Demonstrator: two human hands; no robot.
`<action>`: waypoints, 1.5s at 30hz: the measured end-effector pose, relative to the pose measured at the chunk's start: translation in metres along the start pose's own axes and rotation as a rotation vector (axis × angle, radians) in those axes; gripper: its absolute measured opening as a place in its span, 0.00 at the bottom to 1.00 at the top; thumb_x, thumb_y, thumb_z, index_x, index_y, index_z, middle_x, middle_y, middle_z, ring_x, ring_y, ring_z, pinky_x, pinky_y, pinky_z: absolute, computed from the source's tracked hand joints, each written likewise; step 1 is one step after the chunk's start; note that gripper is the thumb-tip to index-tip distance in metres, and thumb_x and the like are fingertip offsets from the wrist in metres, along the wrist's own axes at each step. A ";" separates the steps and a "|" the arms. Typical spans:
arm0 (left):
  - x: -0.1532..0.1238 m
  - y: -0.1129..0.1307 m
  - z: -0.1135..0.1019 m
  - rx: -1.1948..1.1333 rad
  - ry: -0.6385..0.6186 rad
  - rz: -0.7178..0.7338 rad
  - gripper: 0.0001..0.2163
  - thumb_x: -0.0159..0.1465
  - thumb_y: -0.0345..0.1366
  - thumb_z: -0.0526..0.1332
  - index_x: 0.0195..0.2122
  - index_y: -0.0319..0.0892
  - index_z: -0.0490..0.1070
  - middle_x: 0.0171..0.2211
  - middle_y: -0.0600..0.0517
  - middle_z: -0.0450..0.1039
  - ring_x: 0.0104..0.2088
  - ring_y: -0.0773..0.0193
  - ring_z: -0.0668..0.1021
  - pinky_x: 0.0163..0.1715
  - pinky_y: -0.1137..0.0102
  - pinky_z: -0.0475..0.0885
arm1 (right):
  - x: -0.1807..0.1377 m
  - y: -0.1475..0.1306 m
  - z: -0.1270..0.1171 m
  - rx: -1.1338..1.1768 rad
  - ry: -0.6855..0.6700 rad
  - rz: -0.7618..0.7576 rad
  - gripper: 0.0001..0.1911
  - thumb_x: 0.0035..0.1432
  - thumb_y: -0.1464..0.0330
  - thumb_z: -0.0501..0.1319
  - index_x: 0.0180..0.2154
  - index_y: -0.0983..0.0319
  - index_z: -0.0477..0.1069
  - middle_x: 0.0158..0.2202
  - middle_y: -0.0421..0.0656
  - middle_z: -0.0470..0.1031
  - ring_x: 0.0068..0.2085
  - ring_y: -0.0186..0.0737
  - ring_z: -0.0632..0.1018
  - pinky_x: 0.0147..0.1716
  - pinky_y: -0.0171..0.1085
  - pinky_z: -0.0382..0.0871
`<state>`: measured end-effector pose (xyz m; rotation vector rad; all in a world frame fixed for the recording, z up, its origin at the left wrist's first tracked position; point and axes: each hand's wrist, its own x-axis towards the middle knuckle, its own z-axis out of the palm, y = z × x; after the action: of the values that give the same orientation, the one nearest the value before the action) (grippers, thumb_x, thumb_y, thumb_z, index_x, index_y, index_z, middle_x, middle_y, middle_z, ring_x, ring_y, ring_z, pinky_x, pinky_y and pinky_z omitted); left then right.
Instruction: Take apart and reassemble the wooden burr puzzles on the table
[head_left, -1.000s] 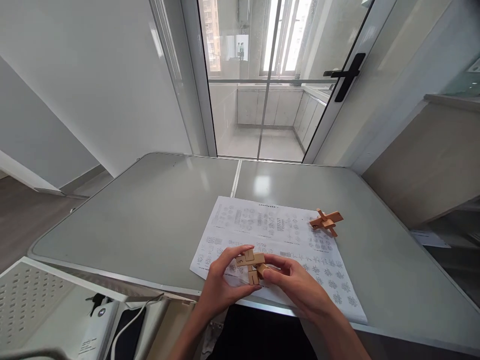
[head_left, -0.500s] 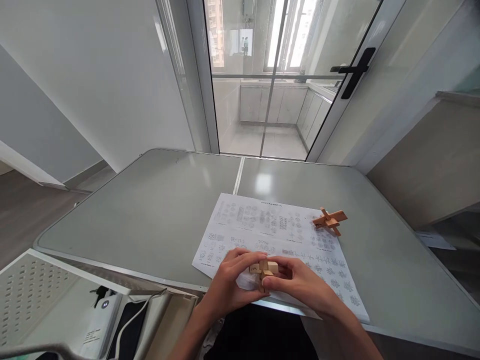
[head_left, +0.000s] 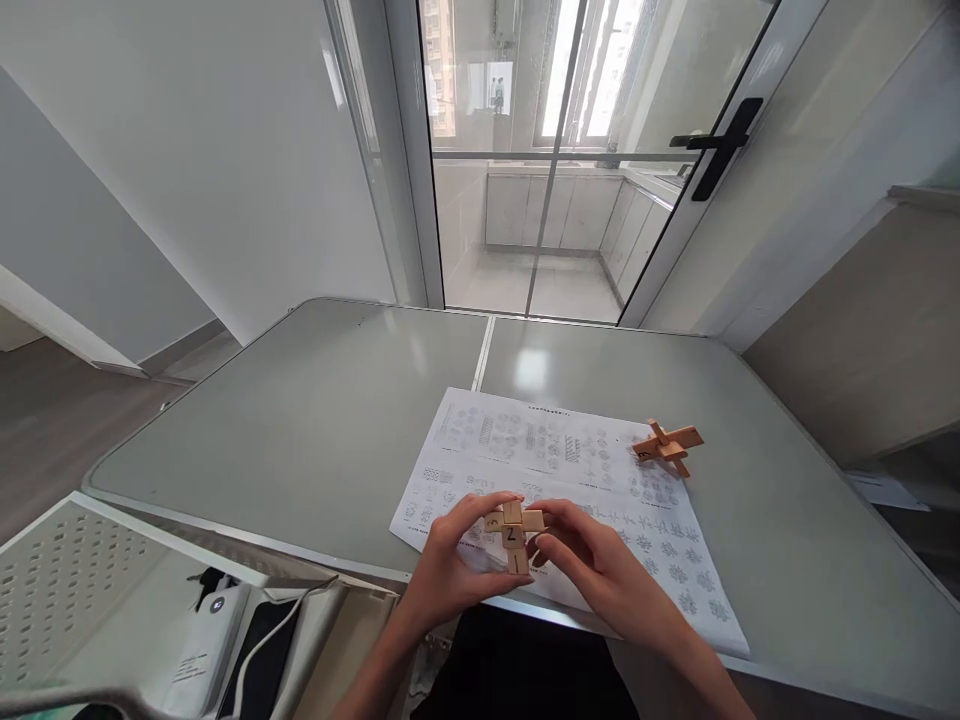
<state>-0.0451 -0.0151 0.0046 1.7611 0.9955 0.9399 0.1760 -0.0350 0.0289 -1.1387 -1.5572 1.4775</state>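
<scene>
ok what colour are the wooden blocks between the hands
Pale tan; the wooden blocks show best in the head view.

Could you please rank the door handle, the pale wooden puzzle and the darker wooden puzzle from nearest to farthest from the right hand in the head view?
1. Pale wooden puzzle: just left of the right hand.
2. Darker wooden puzzle: at the far right corner of the paper.
3. Door handle: beyond the table, upper right.
</scene>
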 end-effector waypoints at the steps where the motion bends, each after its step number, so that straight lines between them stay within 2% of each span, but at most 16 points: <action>1: 0.000 0.000 -0.001 -0.016 -0.006 -0.012 0.34 0.53 0.35 0.80 0.61 0.55 0.72 0.54 0.52 0.79 0.50 0.55 0.80 0.51 0.64 0.75 | -0.001 0.000 0.000 -0.068 0.016 -0.022 0.14 0.74 0.55 0.56 0.53 0.55 0.69 0.49 0.44 0.80 0.44 0.42 0.81 0.49 0.42 0.75; 4: 0.000 -0.001 -0.003 -0.033 -0.017 -0.021 0.34 0.54 0.36 0.79 0.61 0.55 0.73 0.52 0.52 0.78 0.50 0.55 0.79 0.52 0.64 0.74 | 0.000 0.002 0.000 -0.314 0.060 -0.105 0.12 0.76 0.57 0.54 0.48 0.55 0.71 0.45 0.43 0.78 0.42 0.41 0.80 0.44 0.40 0.73; 7: 0.000 -0.001 -0.003 -0.012 -0.021 -0.028 0.34 0.53 0.36 0.80 0.61 0.56 0.73 0.49 0.53 0.78 0.48 0.57 0.79 0.51 0.65 0.73 | 0.003 0.005 0.002 -0.449 0.096 -0.169 0.17 0.76 0.57 0.52 0.36 0.57 0.70 0.37 0.41 0.74 0.35 0.39 0.75 0.36 0.38 0.68; 12: 0.000 -0.001 -0.002 0.006 -0.019 0.013 0.34 0.55 0.35 0.78 0.62 0.56 0.72 0.52 0.52 0.77 0.51 0.55 0.79 0.53 0.64 0.74 | 0.008 0.009 0.011 -0.254 0.109 -0.060 0.25 0.75 0.53 0.51 0.25 0.58 0.61 0.23 0.36 0.66 0.26 0.36 0.67 0.29 0.36 0.62; 18: 0.002 -0.001 -0.002 0.049 -0.043 0.034 0.35 0.57 0.34 0.77 0.65 0.56 0.69 0.58 0.49 0.76 0.55 0.53 0.77 0.58 0.58 0.73 | 0.008 0.003 0.011 -0.124 0.112 0.024 0.27 0.73 0.50 0.53 0.24 0.58 0.63 0.22 0.37 0.68 0.26 0.36 0.69 0.30 0.35 0.63; 22: 0.005 -0.005 -0.001 0.087 0.014 0.042 0.41 0.57 0.33 0.76 0.69 0.57 0.63 0.63 0.48 0.71 0.52 0.55 0.78 0.57 0.57 0.74 | -0.001 0.007 -0.011 -0.133 0.241 0.082 0.28 0.71 0.46 0.53 0.25 0.58 0.66 0.23 0.38 0.70 0.25 0.37 0.71 0.30 0.35 0.65; 25: 0.007 -0.007 0.000 0.100 0.052 0.073 0.33 0.59 0.31 0.74 0.65 0.56 0.67 0.63 0.48 0.70 0.49 0.57 0.79 0.53 0.59 0.76 | -0.017 0.020 -0.042 -0.196 0.415 0.169 0.30 0.69 0.43 0.53 0.25 0.58 0.67 0.21 0.38 0.69 0.24 0.37 0.70 0.27 0.35 0.64; 27: 0.009 -0.006 0.000 0.106 0.050 0.079 0.27 0.61 0.31 0.72 0.60 0.54 0.71 0.61 0.48 0.72 0.47 0.58 0.79 0.52 0.60 0.76 | -0.029 0.029 -0.064 -0.234 0.548 0.244 0.30 0.67 0.41 0.53 0.26 0.57 0.67 0.23 0.40 0.72 0.24 0.39 0.71 0.27 0.35 0.65; 30: 0.010 -0.004 0.001 0.120 0.026 0.079 0.21 0.62 0.30 0.71 0.55 0.51 0.74 0.56 0.49 0.75 0.46 0.59 0.79 0.51 0.61 0.76 | -0.042 0.039 -0.092 -0.377 0.712 0.323 0.31 0.66 0.40 0.52 0.24 0.57 0.68 0.22 0.41 0.72 0.24 0.41 0.72 0.26 0.36 0.64; 32: 0.011 -0.002 0.002 0.138 0.006 0.081 0.20 0.62 0.30 0.71 0.54 0.51 0.74 0.54 0.50 0.76 0.45 0.60 0.80 0.51 0.62 0.76 | -0.045 0.043 -0.106 -0.494 0.784 0.351 0.31 0.66 0.41 0.51 0.23 0.57 0.68 0.21 0.42 0.73 0.25 0.42 0.73 0.27 0.37 0.63; 35: 0.011 -0.003 0.004 0.173 -0.018 0.085 0.19 0.63 0.29 0.70 0.54 0.50 0.74 0.54 0.50 0.76 0.46 0.60 0.80 0.51 0.63 0.76 | -0.045 0.049 -0.120 -0.628 0.823 0.388 0.32 0.65 0.41 0.49 0.22 0.56 0.66 0.20 0.43 0.74 0.25 0.44 0.73 0.28 0.38 0.61; 40: 0.012 -0.003 0.004 0.219 -0.052 0.089 0.16 0.64 0.31 0.70 0.53 0.50 0.75 0.51 0.51 0.78 0.47 0.59 0.80 0.51 0.63 0.76 | -0.047 0.060 -0.127 -0.658 0.831 0.411 0.33 0.67 0.40 0.47 0.21 0.55 0.63 0.18 0.42 0.72 0.24 0.45 0.72 0.27 0.38 0.60; 45: 0.013 -0.001 0.005 0.258 -0.047 0.076 0.14 0.65 0.34 0.69 0.51 0.50 0.76 0.49 0.50 0.79 0.46 0.57 0.81 0.49 0.63 0.77 | -0.057 0.059 -0.100 -0.532 0.810 0.358 0.33 0.66 0.38 0.49 0.22 0.55 0.60 0.17 0.39 0.67 0.22 0.41 0.69 0.25 0.37 0.59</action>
<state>-0.0357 -0.0044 0.0047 2.0387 1.0632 0.8420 0.2966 -0.0521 -0.0137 -2.0807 -1.1973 0.6090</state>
